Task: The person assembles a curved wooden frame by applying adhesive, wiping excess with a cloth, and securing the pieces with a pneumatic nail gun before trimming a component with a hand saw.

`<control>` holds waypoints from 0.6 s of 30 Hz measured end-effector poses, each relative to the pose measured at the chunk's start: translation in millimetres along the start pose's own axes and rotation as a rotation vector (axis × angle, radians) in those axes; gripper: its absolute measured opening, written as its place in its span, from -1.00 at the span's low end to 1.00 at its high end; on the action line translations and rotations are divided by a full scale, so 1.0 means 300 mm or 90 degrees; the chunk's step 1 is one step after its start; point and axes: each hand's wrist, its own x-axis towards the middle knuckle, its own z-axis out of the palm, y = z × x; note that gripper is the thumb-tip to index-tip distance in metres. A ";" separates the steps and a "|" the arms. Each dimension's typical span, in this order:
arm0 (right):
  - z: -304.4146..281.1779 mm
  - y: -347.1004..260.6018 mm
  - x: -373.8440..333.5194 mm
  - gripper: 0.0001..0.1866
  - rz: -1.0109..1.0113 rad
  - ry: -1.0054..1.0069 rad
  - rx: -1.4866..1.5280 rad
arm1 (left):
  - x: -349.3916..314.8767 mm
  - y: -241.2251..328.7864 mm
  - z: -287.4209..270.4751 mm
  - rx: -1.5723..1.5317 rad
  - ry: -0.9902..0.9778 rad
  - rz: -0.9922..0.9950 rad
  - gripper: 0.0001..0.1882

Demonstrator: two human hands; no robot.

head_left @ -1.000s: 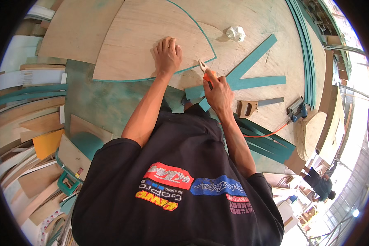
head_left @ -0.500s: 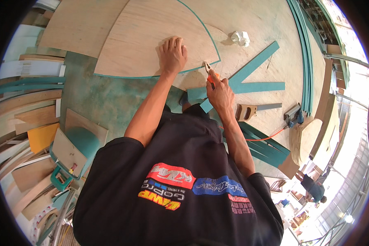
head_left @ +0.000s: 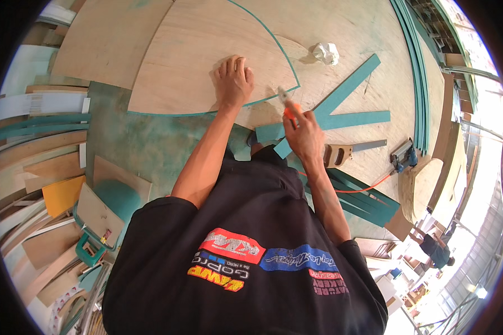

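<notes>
My left hand [head_left: 235,84] lies on a curved-edged plywood panel [head_left: 190,61], fingers stretched over its face and holding nothing. A narrow teal edge runs along the panel's rim. In my right hand [head_left: 304,137] is a pair of pliers [head_left: 292,109] with orange handles, the fingers wrapped round them. The pliers' jaws, smeared by motion, are over the panel's near edge, close to its right corner. Whether the jaws grip anything I cannot tell. Teal strips [head_left: 349,84] lie crossed on the table just right of my right hand.
A crumpled white wad [head_left: 326,53] sits on the worktable [head_left: 341,22]. Nearer are a wooden-handled handsaw [head_left: 339,154] and a nail gun [head_left: 402,157] with an orange hose. Long teal strips [head_left: 412,72] line the right side. Stacked boards and a green chair [head_left: 89,248] stand at left; another person [head_left: 437,250] is far right.
The pliers' jaws have blurred with quick motion, and my right hand has shifted slightly nearer to me. My left hand stays on the panel; the view has shifted slightly.
</notes>
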 end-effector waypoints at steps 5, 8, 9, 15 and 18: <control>-0.033 -0.054 0.017 -0.46 0.029 0.028 0.048 | -0.012 0.013 0.000 0.012 -0.008 -0.013 -0.70; 0.022 -0.012 0.027 -0.46 0.050 -0.065 -0.048 | 0.000 0.015 0.000 0.009 -0.008 -0.002 -0.70; 0.028 0.001 0.019 -0.46 0.049 -0.062 -0.052 | -0.009 0.012 0.000 0.012 -0.015 -0.001 -0.70; 0.041 0.006 0.016 -0.45 0.014 -0.032 -0.014 | 0.000 0.014 0.002 -0.002 0.001 -0.004 -0.68; 0.025 -0.013 0.043 -0.44 -0.011 -0.018 -0.037 | 0.026 0.014 0.014 0.010 -0.001 -0.013 -0.67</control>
